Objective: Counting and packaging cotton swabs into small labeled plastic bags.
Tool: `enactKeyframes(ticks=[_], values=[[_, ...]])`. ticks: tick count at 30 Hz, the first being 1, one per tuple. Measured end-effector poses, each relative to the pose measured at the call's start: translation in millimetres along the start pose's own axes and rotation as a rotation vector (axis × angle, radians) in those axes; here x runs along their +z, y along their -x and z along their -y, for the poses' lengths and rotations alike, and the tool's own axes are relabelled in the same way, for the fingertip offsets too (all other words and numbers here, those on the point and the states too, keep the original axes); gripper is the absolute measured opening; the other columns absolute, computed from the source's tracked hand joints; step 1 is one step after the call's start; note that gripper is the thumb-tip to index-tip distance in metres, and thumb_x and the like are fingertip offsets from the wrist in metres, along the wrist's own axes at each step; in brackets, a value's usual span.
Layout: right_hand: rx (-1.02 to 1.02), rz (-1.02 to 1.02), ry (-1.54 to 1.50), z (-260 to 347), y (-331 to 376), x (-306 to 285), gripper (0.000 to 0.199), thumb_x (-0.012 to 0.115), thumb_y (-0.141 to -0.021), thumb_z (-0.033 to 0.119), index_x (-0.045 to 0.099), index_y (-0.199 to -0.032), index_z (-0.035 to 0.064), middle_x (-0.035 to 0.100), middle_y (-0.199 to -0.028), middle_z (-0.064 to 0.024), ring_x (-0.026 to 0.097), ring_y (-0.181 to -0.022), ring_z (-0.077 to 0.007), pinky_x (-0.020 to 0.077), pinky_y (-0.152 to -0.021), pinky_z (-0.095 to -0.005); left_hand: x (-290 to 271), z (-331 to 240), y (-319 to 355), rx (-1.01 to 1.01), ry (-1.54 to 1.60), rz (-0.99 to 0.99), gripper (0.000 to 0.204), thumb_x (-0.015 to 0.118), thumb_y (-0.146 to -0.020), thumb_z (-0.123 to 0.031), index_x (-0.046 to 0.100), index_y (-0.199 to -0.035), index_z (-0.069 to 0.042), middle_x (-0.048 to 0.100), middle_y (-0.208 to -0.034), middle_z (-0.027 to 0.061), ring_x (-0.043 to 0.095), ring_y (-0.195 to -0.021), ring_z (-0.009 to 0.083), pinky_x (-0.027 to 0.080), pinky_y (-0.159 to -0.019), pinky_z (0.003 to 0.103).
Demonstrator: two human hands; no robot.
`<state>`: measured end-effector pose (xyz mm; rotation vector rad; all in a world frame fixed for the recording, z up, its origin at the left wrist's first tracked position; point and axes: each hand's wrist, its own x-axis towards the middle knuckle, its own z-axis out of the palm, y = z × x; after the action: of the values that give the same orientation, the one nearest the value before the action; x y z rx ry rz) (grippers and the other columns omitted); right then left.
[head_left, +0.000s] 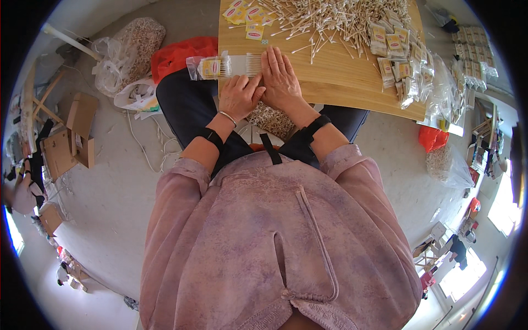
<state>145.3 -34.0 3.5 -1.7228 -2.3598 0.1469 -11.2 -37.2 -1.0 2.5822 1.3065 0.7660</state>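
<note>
My right hand [281, 77] lies flat with its fingers stretched out, at the right end of a row of cotton swabs [253, 64]. My left hand [240, 96] is just below that row, fingers loosely bent, its index finger reaching toward the right hand; I see nothing held in it. The swabs rest side by side on a flat whitish strip [238, 65] at the table's near left. At the strip's left end, a clear bag [193, 68] holds swabs and a yellow card [210, 68], partly overhanging the table edge.
A heap of loose cotton swabs [330, 22] covers the back of the wooden table [330, 74]. Yellow cards [254, 32] lie at its far left, filled packets [395, 44] at its right. More swabs fill a container [272, 121] below my hands. A red bag [181, 55] stands left.
</note>
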Motion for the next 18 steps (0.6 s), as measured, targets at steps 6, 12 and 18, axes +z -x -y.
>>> enactKeyframes(ticks=[6,12,18], values=[[0.003,0.037,0.012,1.2,0.4,-2.2,0.074,0.049,-0.081,0.032,0.025,-0.139,-0.0067,0.02,-0.148,-0.0225,0.016,-0.14,-0.0323,0.0126,-0.114,-0.0412,3.2,0.8,2.0,-0.014,0.0,-0.006,0.035,0.053,-0.089,-0.032,0.06,-0.117,-0.012,0.051,-0.079,0.0069,0.054,-0.074,0.0246,0.044,-0.066,0.036],[0.0,-0.001,-0.013,0.7,0.5,-1.8,0.071,0.049,-0.081,0.03,0.027,-0.138,-0.0067,0.022,-0.147,-0.0225,0.019,-0.139,-0.0318,0.0141,-0.114,-0.041,0.3,-3.3,-0.6,-0.074,-0.047,0.051,0.039,0.053,-0.088,-0.036,0.058,-0.116,-0.01,0.055,-0.083,0.0058,0.055,-0.078,0.0228,0.045,-0.071,0.036],[0.008,-0.013,-0.014,1.2,0.5,-1.1,0.07,0.048,-0.082,0.03,0.027,-0.138,-0.0063,0.022,-0.147,-0.0224,0.019,-0.139,-0.0316,0.0139,-0.114,-0.0409,3.4,-0.4,-1.1,-0.077,0.012,0.052,0.04,0.05,-0.09,-0.035,0.055,-0.121,-0.01,0.055,-0.083,0.0083,0.056,-0.078,0.0262,0.045,-0.069,0.039]])
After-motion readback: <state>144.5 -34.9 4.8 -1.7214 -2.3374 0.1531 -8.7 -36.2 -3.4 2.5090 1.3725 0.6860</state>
